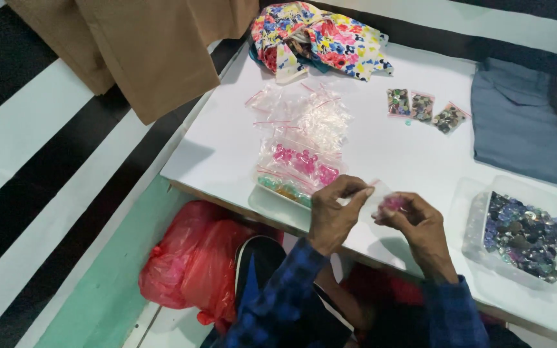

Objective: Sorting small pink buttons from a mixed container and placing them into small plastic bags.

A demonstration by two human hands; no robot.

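My left hand point(336, 209) pinches the rim of a small clear zip bag point(376, 194) above the front edge of the white table point(381, 148). Beside it, my right hand point(414, 219) holds pink buttons point(392, 203) at its fingertips, right by the bag's mouth. Just left of my hands lies a clear bag of pink buttons point(304, 161) on top of a tray holding green and yellow ones point(285, 190). Both forearms wear dark blue plaid sleeves.
A clear tub of dark mixed buttons point(527, 235) stands at the right. Three small filled bags point(423, 109) lie further back, near empty zip bags point(304, 113). Floral cloth point(320, 38), grey folded fabric point(517, 122), brown garment point(143, 45), red plastic bag point(195, 261) below the table.
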